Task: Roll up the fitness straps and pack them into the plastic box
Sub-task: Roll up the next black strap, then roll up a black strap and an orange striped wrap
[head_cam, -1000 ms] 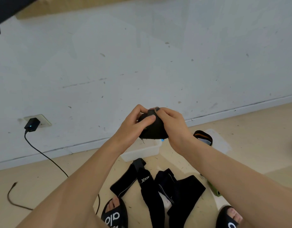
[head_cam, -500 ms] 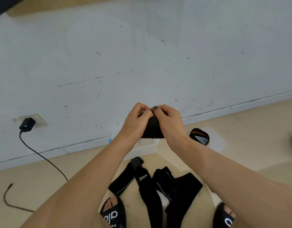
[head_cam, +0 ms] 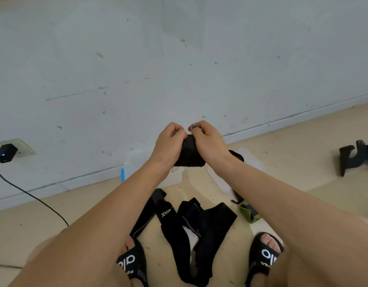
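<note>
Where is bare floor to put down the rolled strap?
Bare floor lies left, between the charger cable and the left forearm, and right, before the black item by the wall. Between the sandals it is crowded with loose straps; the plastic box sits under both hands.

Bare forearms; black slides (head_cam: 133,264) with white lettering on both feet.

A bare room: scuffed white wall (head_cam: 179,59), beige floor (head_cam: 293,158), wall socket (head_cam: 19,148).
</note>
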Tool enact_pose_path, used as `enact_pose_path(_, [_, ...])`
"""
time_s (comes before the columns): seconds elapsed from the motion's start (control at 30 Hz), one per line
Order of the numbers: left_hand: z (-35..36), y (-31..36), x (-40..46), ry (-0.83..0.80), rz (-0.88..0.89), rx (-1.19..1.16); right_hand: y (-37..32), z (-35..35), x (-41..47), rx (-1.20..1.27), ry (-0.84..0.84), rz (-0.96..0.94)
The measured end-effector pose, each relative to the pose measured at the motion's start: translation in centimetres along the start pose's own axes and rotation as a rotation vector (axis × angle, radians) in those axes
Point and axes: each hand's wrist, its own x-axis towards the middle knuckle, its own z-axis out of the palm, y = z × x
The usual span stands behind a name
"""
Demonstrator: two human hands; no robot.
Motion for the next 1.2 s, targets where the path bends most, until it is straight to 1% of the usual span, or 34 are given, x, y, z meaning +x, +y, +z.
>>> enact_pose_path(0.1, [0.8,-0.6,-0.7,-0.025,-0.013,0.014,0.8,-1.6,-1.5,-0.083,-0.114,-0.055])
enact_pose_path(0.27, [2.5,-1.9,-2.2,-0.131,-0.047,0.027,2.4,-4.7,-4.3,-0.228,-0.276,-0.020])
enact_pose_path(0.3, [3.0,-2.2,-2.4,-0.144,-0.045,0.027,2.8,-5.5,-5.0,-0.278,-0.316,-0.038])
enact_pose_path(0.37, [3.8,-2.7,-3.0,-0.182,-0.045,0.044,3.6,-6.6,-6.6,-0.453,-0.373,-0.134])
enact_pose_path(0.43, [4.7,-3.4,-3.4,-0.248,-0.055,0.081,5.2,-6.9,-7.6,-0.615,-0.361,-0.227])
enact_pose_path(0.53, [6.2,-5.1,-4.2,-0.355,-0.112,0.148,8.3,-6.6,-8.6,-0.756,-0.305,-0.214])
enact_pose_path(0.6, [7.1,-6.8,-4.7,-0.375,-0.228,0.173,10.4,-6.5,-9.3,-0.788,-0.320,-0.172])
enact_pose_path(0.67, [7.7,-8.6,-5.1,-0.367,-0.371,0.110,12.3,-6.5,-9.8,-0.791,-0.339,-0.119])
enact_pose_path(0.77, [9.2,-11.3,-5.8,-0.378,-0.471,0.081,15.1,-7.2,-9.9,-0.816,-0.348,-0.020])
enact_pose_path(0.83, [10.3,-12.7,-6.2,-0.423,-0.484,0.167,17.6,-7.9,-9.5,-0.786,-0.322,0.106])
enact_pose_path(0.93, [11.6,-14.5,-6.1,-0.460,-0.449,0.275,21.6,-9.1,-8.9,-0.642,-0.213,0.306])
enact_pose_path(1.0, [12.3,-15.9,-5.6,-0.489,-0.426,0.327,24.1,-10.0,-8.7,-0.592,-0.140,0.379])
enact_pose_path(1.07, [12.9,-17.6,-4.9,-0.553,-0.401,0.388,26.8,-11.4,-8.4,-0.591,-0.073,0.462])
enact_pose_path(1.2, [14.1,-21.6,-2.9,-0.638,-0.382,0.568,32.4,-14.0,-7.2,-0.507,0.075,0.663])
